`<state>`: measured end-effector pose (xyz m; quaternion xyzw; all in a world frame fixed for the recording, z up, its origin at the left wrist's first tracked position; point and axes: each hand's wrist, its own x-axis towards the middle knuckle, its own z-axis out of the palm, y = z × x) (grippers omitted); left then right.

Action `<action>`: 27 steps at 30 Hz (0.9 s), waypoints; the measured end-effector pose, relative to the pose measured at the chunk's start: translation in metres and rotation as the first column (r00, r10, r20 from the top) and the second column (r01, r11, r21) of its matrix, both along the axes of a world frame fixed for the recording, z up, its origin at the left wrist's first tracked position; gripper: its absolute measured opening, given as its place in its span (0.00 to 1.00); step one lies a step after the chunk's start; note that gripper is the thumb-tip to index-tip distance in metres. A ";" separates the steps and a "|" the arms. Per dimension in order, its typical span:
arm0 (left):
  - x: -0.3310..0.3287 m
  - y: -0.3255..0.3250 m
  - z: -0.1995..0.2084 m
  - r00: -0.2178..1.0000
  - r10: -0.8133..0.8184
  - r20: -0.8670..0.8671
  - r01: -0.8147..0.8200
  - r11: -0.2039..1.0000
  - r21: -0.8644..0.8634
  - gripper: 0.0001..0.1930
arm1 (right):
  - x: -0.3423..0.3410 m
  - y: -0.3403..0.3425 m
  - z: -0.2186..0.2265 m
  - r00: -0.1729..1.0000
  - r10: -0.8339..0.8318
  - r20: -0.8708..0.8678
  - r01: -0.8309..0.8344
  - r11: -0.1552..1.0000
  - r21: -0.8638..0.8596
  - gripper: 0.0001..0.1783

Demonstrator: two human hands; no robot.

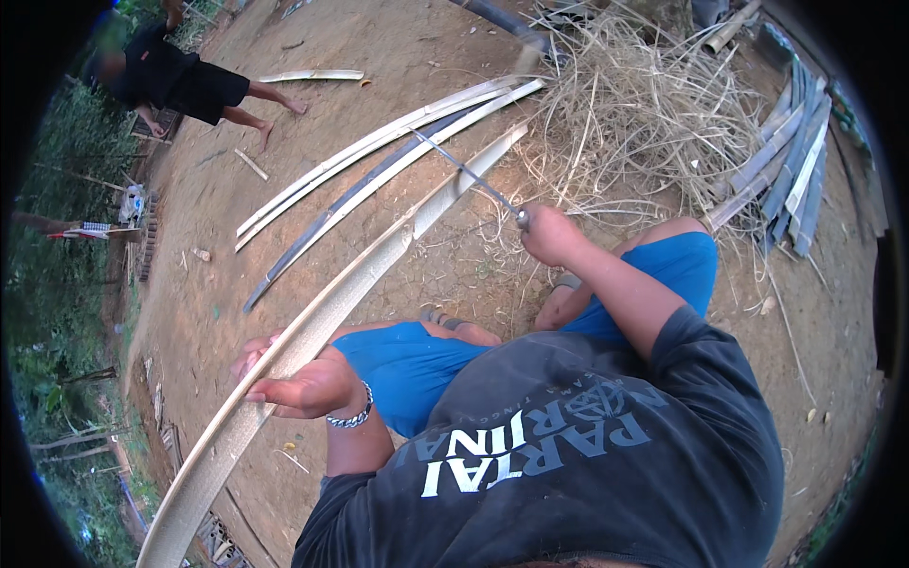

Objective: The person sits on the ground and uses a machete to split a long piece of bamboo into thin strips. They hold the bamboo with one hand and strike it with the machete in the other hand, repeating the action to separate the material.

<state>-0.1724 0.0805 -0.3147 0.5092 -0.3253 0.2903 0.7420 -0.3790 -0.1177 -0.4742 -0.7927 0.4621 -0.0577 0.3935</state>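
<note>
**Two hands, one long bamboo slat**

Two hands are seen at work on a long split bamboo slat [312,322], which runs from the lower left up toward the pile of dry shavings [644,114]. The slat is steadied across the knee by the left hand [308,386], fingers curled over its edge and pressed against the pale inner face, a metal bracelet [352,417] at the wrist. The grip seems meant to keep the springy strip from shifting under the blade. A long thin knife [469,175] is held by the right hand [549,235], fingers wrapped tight round the handle, and the blade is laid slantwise against the upper part of the slat, as for paring. More finished slats [379,156] are laid side by side on the bare earth just beyond, and a bundle of darker strips [786,161] is stacked at the right. Another person [175,80] is crouched well apart at the upper left.
</note>
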 end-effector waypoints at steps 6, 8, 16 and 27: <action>0.023 0.015 0.053 0.998 0.052 0.031 -0.047 0.986 -0.159 0.21 | 0.016 0.024 0.078 0.971 0.238 0.027 -0.234 0.966 -0.107 0.12; 0.044 0.025 0.089 0.986 -0.056 0.157 0.074 0.991 -0.112 0.20 | 0.031 0.048 0.114 0.935 0.312 0.170 -0.297 0.948 -0.112 0.11; 0.091 0.011 0.164 0.957 -0.259 0.133 0.274 0.955 -0.112 0.26 | 0.062 -0.008 0.039 0.963 0.173 0.205 -0.175 0.984 -0.006 0.11; 0.075 -0.066 0.177 0.979 -0.155 0.133 0.164 0.985 -0.056 0.25 | 0.072 -0.011 0.111 0.851 0.324 0.413 -0.275 0.945 -0.176 0.10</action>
